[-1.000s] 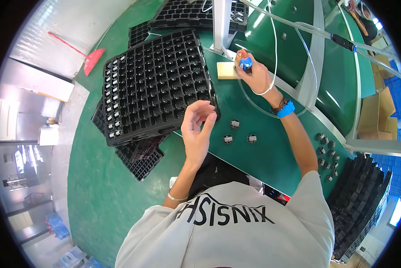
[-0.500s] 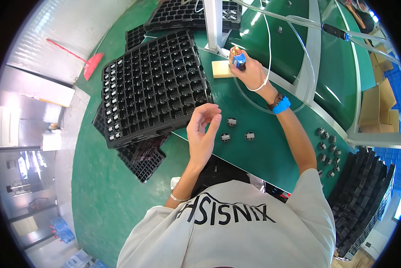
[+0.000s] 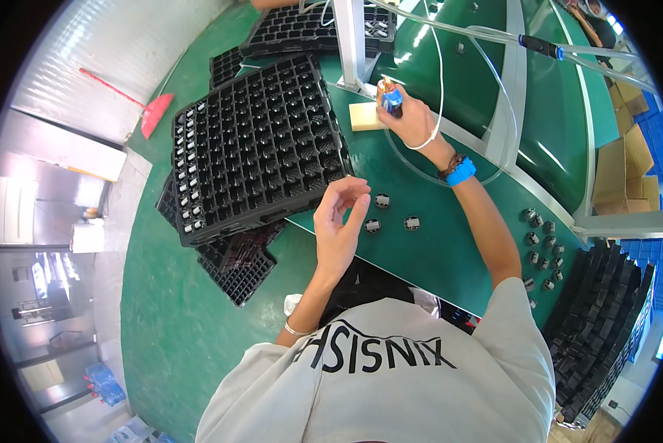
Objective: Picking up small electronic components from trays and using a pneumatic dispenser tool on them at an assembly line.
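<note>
My right hand [image 3: 411, 118] is raised over the green table [image 3: 449, 244] and grips a small blue tool [image 3: 391, 98] with a brass tip, joined to a clear hose [image 3: 438, 70]. A blue wristband sits on that wrist. My left hand [image 3: 339, 225] hovers near the table's front edge with fingers curled and apart, holding nothing that I can see. Three small round black parts [image 3: 382, 201] lie on the table just right of that hand. A black compartment tray [image 3: 254, 148] holding several parts along its left side lies to the left.
A yellow sponge block [image 3: 366, 116] lies by the tool hand. More black trays [image 3: 313, 26] sit at the back and stacked trays [image 3: 605, 332] at the right. Several small parts [image 3: 542, 240] lie near the right edge. A red broom [image 3: 143, 111] lies on the green floor.
My right hand with the blue tool has drifted a little left and up over the sponge. My left hand has stayed near the three parts, its fingers opening slightly.
</note>
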A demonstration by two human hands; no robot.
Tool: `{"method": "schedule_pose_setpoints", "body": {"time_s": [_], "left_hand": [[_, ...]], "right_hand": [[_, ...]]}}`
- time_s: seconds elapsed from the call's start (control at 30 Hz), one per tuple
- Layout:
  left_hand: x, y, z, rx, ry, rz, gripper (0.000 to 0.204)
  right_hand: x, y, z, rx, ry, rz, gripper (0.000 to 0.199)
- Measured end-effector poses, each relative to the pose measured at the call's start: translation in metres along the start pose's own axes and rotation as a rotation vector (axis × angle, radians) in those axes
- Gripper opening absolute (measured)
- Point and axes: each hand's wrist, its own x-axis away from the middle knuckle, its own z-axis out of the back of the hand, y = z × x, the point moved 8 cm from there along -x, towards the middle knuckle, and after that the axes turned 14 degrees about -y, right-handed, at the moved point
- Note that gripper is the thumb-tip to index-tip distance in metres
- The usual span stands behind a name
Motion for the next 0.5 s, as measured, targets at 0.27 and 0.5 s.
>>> {"method": "schedule_pose_setpoints", "body": {"time_s": [0.27, 0.5], "left_hand": [[0.0004, -0.0021, -0.0032, 0.013, -0.019, 0.024, 0.018], [-0.0002, -0.0054, -0.0046, 0.004, -0.042, 0.041, 0.017]], "right_hand": [[-0.0001, -0.0009, 0.0002, 0.000, 0.006, 0.016, 0.030], [0.0002, -0.0017, 0.0007, 0.004, 0.012, 0.004, 0.029]]}}
